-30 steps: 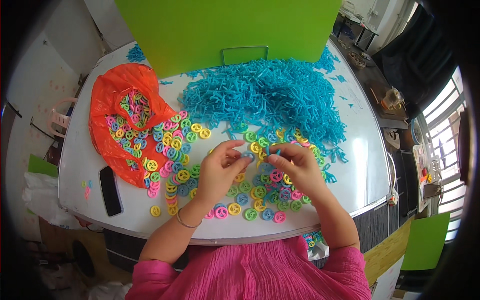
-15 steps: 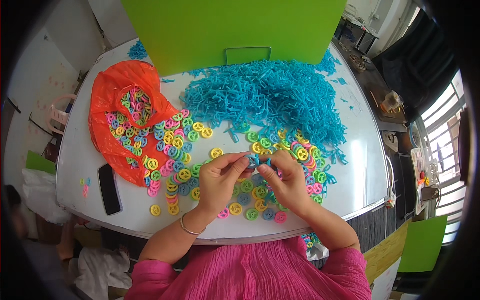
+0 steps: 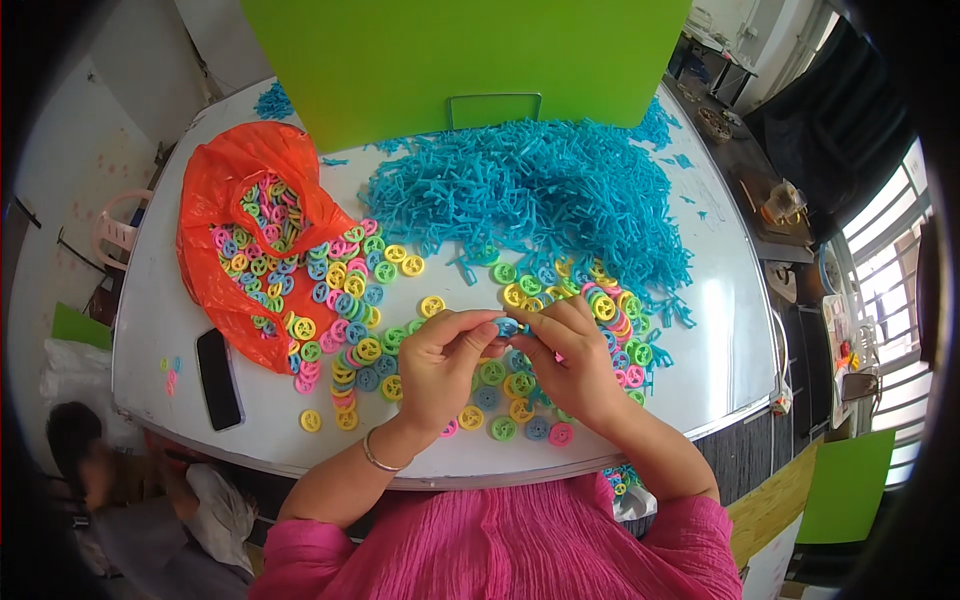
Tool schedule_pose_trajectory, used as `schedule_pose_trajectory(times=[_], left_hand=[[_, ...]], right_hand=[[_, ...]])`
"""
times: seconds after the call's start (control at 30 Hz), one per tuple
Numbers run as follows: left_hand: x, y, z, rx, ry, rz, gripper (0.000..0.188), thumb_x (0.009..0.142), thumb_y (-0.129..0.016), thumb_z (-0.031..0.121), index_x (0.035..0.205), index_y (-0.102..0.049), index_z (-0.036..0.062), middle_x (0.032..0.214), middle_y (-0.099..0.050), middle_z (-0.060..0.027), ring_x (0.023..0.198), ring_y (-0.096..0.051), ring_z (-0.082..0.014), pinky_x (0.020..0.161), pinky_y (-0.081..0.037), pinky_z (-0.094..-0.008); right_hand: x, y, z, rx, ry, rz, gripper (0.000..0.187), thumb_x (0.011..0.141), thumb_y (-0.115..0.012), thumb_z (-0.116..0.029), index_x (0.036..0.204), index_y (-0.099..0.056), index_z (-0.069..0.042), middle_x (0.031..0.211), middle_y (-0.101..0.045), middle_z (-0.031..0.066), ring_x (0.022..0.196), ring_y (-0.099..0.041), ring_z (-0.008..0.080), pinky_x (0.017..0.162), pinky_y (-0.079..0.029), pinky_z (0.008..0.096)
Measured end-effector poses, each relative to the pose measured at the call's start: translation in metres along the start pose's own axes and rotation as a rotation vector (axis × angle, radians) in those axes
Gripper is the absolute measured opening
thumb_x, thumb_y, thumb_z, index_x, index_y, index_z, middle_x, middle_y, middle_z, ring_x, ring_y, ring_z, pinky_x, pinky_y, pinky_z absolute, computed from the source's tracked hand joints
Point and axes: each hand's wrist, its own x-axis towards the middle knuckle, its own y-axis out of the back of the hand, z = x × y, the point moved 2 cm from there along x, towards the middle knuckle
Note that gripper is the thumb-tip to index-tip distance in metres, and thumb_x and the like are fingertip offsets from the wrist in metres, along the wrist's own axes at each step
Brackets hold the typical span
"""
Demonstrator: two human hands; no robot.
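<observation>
My left hand (image 3: 440,368) pinches a small blue plastic wheel (image 3: 507,327) between thumb and fingers above the middle of the table. Against it, my right hand (image 3: 577,365) is closed in a pinch on a small teal plastic piece, mostly hidden by the fingertips. The two hands' fingertips nearly meet. Below and around them lie loose spoked wheels (image 3: 492,373) in yellow, green, pink and blue. Beyond the hands rises a large heap of thin teal plastic pieces (image 3: 540,190).
An orange-red plastic bag (image 3: 215,180) spills more wheels at the left. A black phone (image 3: 219,380) lies near the white table's (image 3: 270,430) left front. A bright green board (image 3: 470,60) with a wire handle stands behind the heap. Another person (image 3: 150,500) is at lower left.
My fingertips have drawn closer together, bringing the teal piece against the blue wheel. At lower left, the other person has come further into view.
</observation>
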Motion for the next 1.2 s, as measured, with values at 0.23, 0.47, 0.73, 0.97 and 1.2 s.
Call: schedule_pose_trajectory(times=[0.23,0.47,0.73,0.97,1.2], left_hand=[[0.003,0.0,0.002,0.041,-0.003,-0.063,0.019,0.094,-0.059,0.01,0.108,-0.066,-0.0004,0.102,-0.065,-0.0065,0.079,-0.066,-0.012,0.071,-0.056,-0.0216],[0.031,0.03,0.019,0.389,0.003,0.018,0.03,0.098,-0.054,0.026,0.113,-0.064,0.0027,0.113,-0.063,-0.0072,0.09,-0.06,-0.0094,0.072,-0.051,-0.0246],[0.034,0.065,0.032,1.19,-0.02,-0.2,0.028,0.076,-0.076,0.021,0.101,-0.07,0.0103,0.096,-0.06,-0.0098,0.096,-0.056,-0.0275,0.086,-0.045,-0.0359],[0.031,0.062,0.026,1.246,0.045,-0.247,0.038,0.074,-0.077,0.02,0.11,-0.067,0.0144,0.101,-0.058,-0.0106,0.097,-0.056,-0.028,0.087,-0.046,-0.0355],[0.027,0.032,-0.01,1.079,-0.075,-0.25,0.041,0.077,-0.076,0.019,0.113,-0.063,0.0041,0.103,-0.057,-0.0111,0.083,-0.061,-0.0234,0.074,-0.051,-0.0338]], right_hand=[[0.0,0.003,0.005,0.077,-0.085,-0.05,0.034,0.078,-0.072,-0.004,0.111,-0.067,-0.005,0.079,-0.054,0.0062,0.073,-0.048,0.0227,0.066,-0.041,0.0338],[0.003,0.031,-0.005,0.1,-0.135,-0.004,0.042,0.074,-0.074,0.003,0.115,-0.066,-0.005,0.088,-0.058,0.0069,0.078,-0.056,0.0186,0.066,-0.046,0.0295],[-0.052,0.147,-0.019,0.301,-0.25,-0.745,0.044,0.077,-0.076,-0.008,0.119,-0.063,-0.008,0.082,-0.063,0.0083,0.075,-0.061,0.0212,0.066,-0.048,0.0327],[-0.101,0.166,-0.019,0.116,-0.229,-1.037,0.047,0.08,-0.075,-0.022,0.123,-0.061,-0.007,0.093,-0.067,0.0105,0.082,-0.064,0.0279,0.073,-0.052,0.036],[-0.041,0.139,-0.002,0.174,-0.32,-0.744,0.038,0.081,-0.074,-0.017,0.116,-0.065,-0.007,0.104,-0.068,0.0121,0.092,-0.067,0.0274,0.078,-0.053,0.0352]])
